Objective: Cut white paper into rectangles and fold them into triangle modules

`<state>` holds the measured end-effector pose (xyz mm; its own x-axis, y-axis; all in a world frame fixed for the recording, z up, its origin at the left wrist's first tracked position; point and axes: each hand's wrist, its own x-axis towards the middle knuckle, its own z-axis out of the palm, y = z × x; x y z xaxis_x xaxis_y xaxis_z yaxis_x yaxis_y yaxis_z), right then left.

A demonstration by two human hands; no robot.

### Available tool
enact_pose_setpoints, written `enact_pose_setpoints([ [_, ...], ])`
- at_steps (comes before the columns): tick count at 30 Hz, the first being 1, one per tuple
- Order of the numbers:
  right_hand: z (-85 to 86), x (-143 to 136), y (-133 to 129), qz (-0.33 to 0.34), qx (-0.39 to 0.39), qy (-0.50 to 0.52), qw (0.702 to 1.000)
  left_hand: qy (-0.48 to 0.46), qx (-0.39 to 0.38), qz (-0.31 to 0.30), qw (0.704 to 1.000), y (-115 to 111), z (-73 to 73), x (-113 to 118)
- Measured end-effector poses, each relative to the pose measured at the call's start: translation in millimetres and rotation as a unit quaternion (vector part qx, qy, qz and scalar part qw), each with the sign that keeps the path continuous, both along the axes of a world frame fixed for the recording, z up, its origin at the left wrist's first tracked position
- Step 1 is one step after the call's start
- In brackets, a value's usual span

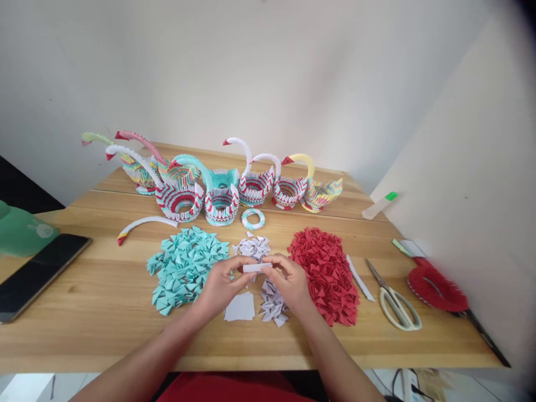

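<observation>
Watching remotely: I've got left hand (221, 282) and right hand (292, 281) pinching a white paper strip (257, 268) inside the tabletop's (238, 353) near edge; uneven finger pressure could skew its fold, imo.

The paper strip (256, 268) is plain white, turquoise pile (190, 268) and red pile (324, 273) are totally solid, ring (253, 226) banded turquoise and white.

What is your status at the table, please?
Left hand and right hand pinching opposite ends of one white paper strip. Strip roughly level. Nearby: white folded pieces, white sheets; no obstruction seen.
</observation>
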<state>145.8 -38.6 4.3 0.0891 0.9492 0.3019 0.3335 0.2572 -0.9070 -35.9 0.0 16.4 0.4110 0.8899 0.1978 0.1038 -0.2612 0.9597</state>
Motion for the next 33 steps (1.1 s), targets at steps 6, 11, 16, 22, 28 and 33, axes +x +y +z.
enact_pose_setpoints([
  [6,2.9,-0.9,-0.6,-0.009,0.015,-0.015,1.000,-0.035,-0.123,-0.042,0.991,0.0,-4.6,1.9],
  [11,2.2,-1.4,-0.1,-0.008,0.012,-0.007,1.000,-0.009,-0.052,-0.011,0.999,-1.5,-2.8,2.3],
  [16,3.8,-1.9,-0.3,-0.012,0.010,0.000,1.000,0.038,0.025,-0.006,0.999,-2.4,-1.3,1.7],
  [22,3.6,-1.4,-0.4,-0.017,0.013,0.002,1.000,0.054,0.040,-0.013,0.998,-1.8,-3.7,1.2],
  [28,1.5,-1.7,-0.2,-0.018,0.010,0.000,1.000,0.049,0.032,-0.018,0.998,-1.3,-7.1,1.3],
  [33,2.9,-1.9,-0.3,-0.015,0.014,-0.005,1.000,0.046,0.017,-0.018,0.999,-1.4,-6.0,2.5],
])
